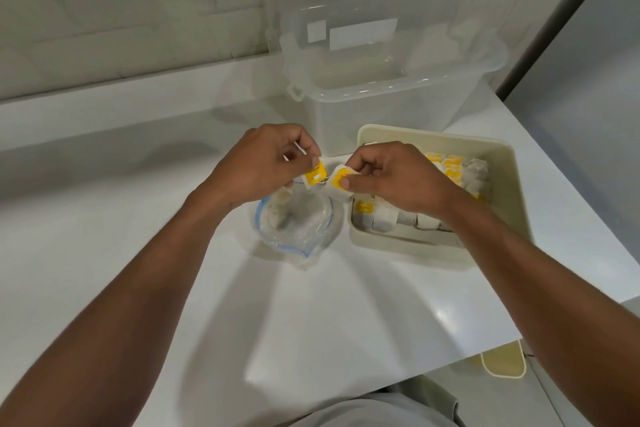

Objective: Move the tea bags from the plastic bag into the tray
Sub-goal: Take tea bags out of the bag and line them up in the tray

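Left fingers (306, 151): curled and clamped on the left tea bag (316, 176), pinched at its yellow tag.
Right fingers (360, 180): curled and clamped on the right tea bag (341, 184), thumb pressed on its yellow tag.
Held pair: side by side and just apart, raised off the worktop (311, 315); a thin string (325, 179) runs between them.
Left hand (263, 163): above the far rim of the plastic bag, knuckles up.
Right hand (394, 177): above the near-left corner of the tray, knuckles up.
Plastic bag (298, 222): at 6 o'clock of the held pair, on the worktop, mouth open, blue zip line round the rim; a few tea bags inside, too blurred to count.
Tray (498, 184): cream, at 3 o'clock of the plastic bag, just beside it.
Stowed tea bags (391, 217): packed in rows inside the tray, several yellow tags showing.
Clear container (381, 90): at 12 o'clock of the tray, open-topped; contact with the tray cannot be determined.
Worktop: white, glossy; carries plastic bag, tray and clear container.
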A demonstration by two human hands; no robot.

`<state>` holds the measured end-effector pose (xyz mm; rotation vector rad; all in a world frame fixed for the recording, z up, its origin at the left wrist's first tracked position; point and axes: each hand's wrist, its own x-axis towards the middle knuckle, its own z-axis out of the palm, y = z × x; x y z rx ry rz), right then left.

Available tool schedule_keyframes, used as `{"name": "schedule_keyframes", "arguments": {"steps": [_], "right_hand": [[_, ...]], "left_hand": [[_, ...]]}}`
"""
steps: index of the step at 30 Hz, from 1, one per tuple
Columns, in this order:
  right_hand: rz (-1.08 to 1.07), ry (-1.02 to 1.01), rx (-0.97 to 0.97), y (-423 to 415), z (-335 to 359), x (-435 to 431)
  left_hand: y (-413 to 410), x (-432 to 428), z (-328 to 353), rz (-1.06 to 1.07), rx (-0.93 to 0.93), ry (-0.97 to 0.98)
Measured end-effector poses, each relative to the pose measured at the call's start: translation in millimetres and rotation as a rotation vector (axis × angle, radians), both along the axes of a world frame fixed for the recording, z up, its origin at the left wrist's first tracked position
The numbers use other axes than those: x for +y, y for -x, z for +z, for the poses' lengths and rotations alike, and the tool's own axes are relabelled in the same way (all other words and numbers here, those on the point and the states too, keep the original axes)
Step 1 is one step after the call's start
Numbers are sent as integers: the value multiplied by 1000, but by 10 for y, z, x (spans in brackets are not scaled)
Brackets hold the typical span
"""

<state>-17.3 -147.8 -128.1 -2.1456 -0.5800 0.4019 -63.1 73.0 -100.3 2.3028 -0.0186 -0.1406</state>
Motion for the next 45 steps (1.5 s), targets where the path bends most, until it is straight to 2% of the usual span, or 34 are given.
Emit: {"name": "schedule_keyframes", "arguments": {"steps": [8,14,20,23,27,33,45], "right_hand": [[-121,14,-49,44,13,-521],[-218,154,-71,45,-72,-953],[-135,402,-72,47,-276,-1211],[-62,488,-28,45,-371,-1229],[82,536,78,32,-431,-1232],[39,667,15,-179,-622,-1162],[-122,659,-131,-199,-743,-1197]], "left_hand": [[-215,-561,14,-217,-5,-1],[-465,-1026,-103,-346,-19,-218],[-558,-1359,-301,-465,-14,-538],[-543,-1423,-397,-503,-5,-592],[-546,-1504,-453,-589,125,-597],[-692,-1645,-675,-555,19,-726],[-825,-1613,-825,-532,-20,-679]]}}
